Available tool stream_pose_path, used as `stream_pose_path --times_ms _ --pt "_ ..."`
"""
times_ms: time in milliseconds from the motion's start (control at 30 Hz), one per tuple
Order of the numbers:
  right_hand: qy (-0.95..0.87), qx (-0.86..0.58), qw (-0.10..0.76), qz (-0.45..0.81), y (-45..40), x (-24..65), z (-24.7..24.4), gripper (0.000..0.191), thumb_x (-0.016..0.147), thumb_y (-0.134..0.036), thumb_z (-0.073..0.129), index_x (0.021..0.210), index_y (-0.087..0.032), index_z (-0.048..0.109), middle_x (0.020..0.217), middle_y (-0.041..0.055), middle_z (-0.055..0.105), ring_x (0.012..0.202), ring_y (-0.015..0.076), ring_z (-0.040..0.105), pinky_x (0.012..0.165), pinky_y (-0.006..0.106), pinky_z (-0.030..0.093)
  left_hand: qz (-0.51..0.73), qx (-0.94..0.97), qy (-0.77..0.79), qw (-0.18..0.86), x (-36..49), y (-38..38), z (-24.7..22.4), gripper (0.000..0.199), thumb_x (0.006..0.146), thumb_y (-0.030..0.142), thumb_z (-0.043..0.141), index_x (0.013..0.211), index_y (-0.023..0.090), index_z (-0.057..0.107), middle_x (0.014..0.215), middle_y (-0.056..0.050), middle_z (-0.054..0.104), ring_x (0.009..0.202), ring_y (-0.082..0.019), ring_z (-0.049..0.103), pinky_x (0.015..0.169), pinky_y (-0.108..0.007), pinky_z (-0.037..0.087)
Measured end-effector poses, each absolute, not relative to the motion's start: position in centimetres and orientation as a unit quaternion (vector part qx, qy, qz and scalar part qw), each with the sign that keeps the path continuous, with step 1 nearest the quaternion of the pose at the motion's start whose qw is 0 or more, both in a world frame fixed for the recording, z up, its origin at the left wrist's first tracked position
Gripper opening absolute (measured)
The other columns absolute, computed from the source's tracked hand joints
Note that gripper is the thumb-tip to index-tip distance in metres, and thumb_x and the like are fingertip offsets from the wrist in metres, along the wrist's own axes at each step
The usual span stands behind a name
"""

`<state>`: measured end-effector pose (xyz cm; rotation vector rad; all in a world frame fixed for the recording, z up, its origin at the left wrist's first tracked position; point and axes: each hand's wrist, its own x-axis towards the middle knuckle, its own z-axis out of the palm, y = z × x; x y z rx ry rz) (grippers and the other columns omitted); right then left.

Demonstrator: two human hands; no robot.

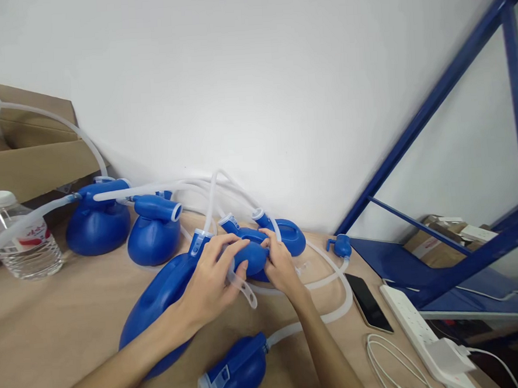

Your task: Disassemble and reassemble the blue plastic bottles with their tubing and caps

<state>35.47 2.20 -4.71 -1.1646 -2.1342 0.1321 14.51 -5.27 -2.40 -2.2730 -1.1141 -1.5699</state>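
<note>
Both hands hold a rounded blue urinal funnel (251, 258) above the middle of the table. My left hand (213, 273) is closed around its left end, where a translucent cap strap (249, 294) hangs down past the thumb. My right hand (282, 267) pinches the other end with its fingertips; what lies between them is partly hidden. Under my left forearm lies a large blue urinal bottle (154, 303). Nearer to me, another blue urinal funnel (241, 370) lies on its side, joined to a translucent hose (332, 316).
Several blue urinal bottles (154, 238) with hoses stand along the wall. At left are a water bottle (25, 243) and a cardboard box (42, 163). At right lie a phone (368, 301), a power strip (409, 319) and white cables, beside a blue metal rack (413, 126).
</note>
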Motion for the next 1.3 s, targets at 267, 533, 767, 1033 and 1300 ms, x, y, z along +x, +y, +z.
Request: stream_pose_path --times_ms 267,533,767,1033,1300 --pt "-0.902 -0.33 0.278 -0.03 0.0 35.8 -2.1 0.069 0.092 -0.029 0.069 0.156 -0.028 0.046 0.141 0.0138 0.059 0.102 0.0265 0.071 0.084 0.039 0.062 -0.604 -0.707 -0.364 0.059 14.4 -4.9 -2.2 0.018 0.099 0.015 0.06 0.115 0.022 0.062 0.105 -0.008 0.071 0.099 -0.022 0.07 0.09 -0.037 0.059" --pt "-0.893 -0.26 0.346 -0.12 -0.5 35.6 -2.9 0.073 0.081 -0.052 0.077 0.143 -0.017 0.06 0.101 0.0132 0.08 0.083 0.0298 0.077 0.073 0.037 0.061 -0.634 -0.67 -0.386 -0.014 15.3 -7.9 0.1 0.028 0.093 0.024 0.065 0.12 0.024 0.059 0.112 -0.009 0.073 0.104 -0.026 0.071 0.093 -0.042 0.059" --pt "-0.896 -0.278 0.338 -0.075 -2.0 35.0 -1.6 0.067 0.068 -0.059 0.07 0.119 -0.015 0.068 0.067 0.0053 0.074 0.058 0.0272 0.072 0.055 0.033 0.051 -0.607 -0.725 -0.324 0.036 15.3 -7.7 -0.7 0.045 0.087 0.02 0.07 0.131 0.021 0.06 0.124 -0.012 0.072 0.111 -0.028 0.07 0.095 -0.043 0.057" --pt "-0.905 -0.308 0.281 0.085 -2.5 35.7 0.6 0.071 0.065 -0.063 0.083 0.121 -0.021 0.068 0.083 0.0037 0.079 0.069 0.0261 0.076 0.063 0.032 0.052 -0.541 -0.81 -0.227 0.012 14.1 -7.6 -0.3 0.059 0.087 0.021 0.066 0.144 0.02 0.055 0.154 -0.019 0.055 0.137 -0.037 0.057 0.111 -0.056 0.048" --pt "-0.894 -0.308 0.316 0.081 -3.4 34.7 1.2 0.066 0.063 -0.069 0.085 0.106 -0.021 0.072 0.095 0.0087 0.079 0.086 0.0312 0.076 0.077 0.04 0.055 -0.594 -0.777 -0.2 -0.055 13.2 -6.1 -1.2 0.06 0.097 0.059 0.058 0.142 0.02 0.06 0.143 -0.017 0.067 0.127 -0.035 0.067 0.107 -0.047 0.052"
